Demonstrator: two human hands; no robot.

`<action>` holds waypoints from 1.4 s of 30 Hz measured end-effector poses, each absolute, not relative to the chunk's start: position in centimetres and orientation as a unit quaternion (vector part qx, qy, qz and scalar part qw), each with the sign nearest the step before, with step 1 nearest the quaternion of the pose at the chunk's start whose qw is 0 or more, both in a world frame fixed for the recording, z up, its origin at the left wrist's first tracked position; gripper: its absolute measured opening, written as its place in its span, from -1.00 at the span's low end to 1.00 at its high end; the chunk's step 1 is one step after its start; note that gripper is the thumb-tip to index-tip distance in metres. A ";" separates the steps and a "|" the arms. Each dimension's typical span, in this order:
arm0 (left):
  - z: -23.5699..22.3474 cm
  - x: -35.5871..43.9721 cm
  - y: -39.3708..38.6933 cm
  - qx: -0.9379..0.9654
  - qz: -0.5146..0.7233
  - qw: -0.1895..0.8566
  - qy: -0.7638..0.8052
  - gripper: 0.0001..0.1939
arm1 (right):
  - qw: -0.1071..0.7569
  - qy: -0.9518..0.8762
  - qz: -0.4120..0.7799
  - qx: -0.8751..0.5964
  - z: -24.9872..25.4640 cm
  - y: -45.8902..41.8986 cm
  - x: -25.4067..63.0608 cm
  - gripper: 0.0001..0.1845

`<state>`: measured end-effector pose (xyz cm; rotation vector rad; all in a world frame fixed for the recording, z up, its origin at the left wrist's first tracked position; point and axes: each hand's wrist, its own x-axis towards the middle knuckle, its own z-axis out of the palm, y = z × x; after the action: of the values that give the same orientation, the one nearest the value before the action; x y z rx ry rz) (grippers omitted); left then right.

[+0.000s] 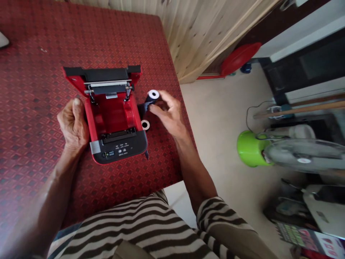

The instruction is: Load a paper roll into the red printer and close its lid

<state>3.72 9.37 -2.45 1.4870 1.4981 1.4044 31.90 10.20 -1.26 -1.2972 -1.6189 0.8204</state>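
A red and black receipt printer (113, 118) sits on the table with its lid (107, 81) raised, and its red paper bay shows no roll inside. Curled into a fist, my left hand (72, 124) rests against the printer's left side, thumb uppermost; no object shows in it. On the other side, my right hand (168, 109) pinches a dark paper roll (153, 94) with a white end and a hollow core, thumb and fingers around it. A second roll (145, 125) stands against the printer's right wall, just below the held one, partly hidden by the printer.
The table (40, 144) has a red patterned cover, and its right edge runs close past my right hand. A pale object (3, 39) shows at the far left. Beyond the floor stand a green bucket-like item (248, 148) and a fan (304, 156). Wood panelling (194, 32) borders the back.
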 end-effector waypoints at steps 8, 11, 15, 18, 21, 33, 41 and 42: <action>-2.7 3.7 9.3 0.556 0.527 0.303 0.567 -0.48 | 0.320 -0.794 0.341 -0.388 9.1 6.7 30.8 -0.60; -2.7 3.7 9.2 0.556 0.520 0.298 0.575 -0.42 | 0.235 -0.873 0.212 -0.372 9.9 6.5 27.6 -0.72; -2.8 3.5 9.3 0.558 0.513 0.294 0.583 -0.39 | 0.101 -0.906 0.088 -0.402 8.7 6.7 23.9 -0.77; -3.0 3.5 9.4 0.555 0.512 0.296 0.585 -0.39 | 0.052 -0.902 0.044 -0.426 7.9 7.0 22.5 -0.78; -3.1 3.5 9.4 0.552 0.512 0.297 0.587 -0.40 | 0.022 -0.897 0.038 -0.440 7.5 7.6 21.8 -0.75; -2.9 3.5 9.3 0.549 0.518 0.316 0.575 -0.45 | -0.080 -0.889 0.058 -0.446 7.0 10.1 20.5 -0.75; -3.0 3.6 9.4 0.548 0.517 0.313 0.578 -0.44 | 0.014 -0.900 0.124 -0.418 7.9 8.9 22.3 -0.70; -3.0 3.6 9.5 0.548 0.516 0.312 0.580 -0.44 | 0.027 -0.900 0.151 -0.408 8.3 8.3 22.9 -0.71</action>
<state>3.59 9.45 -3.04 1.4467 1.5296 1.3605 22.93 8.32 8.33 -1.2616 -2.7791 0.4671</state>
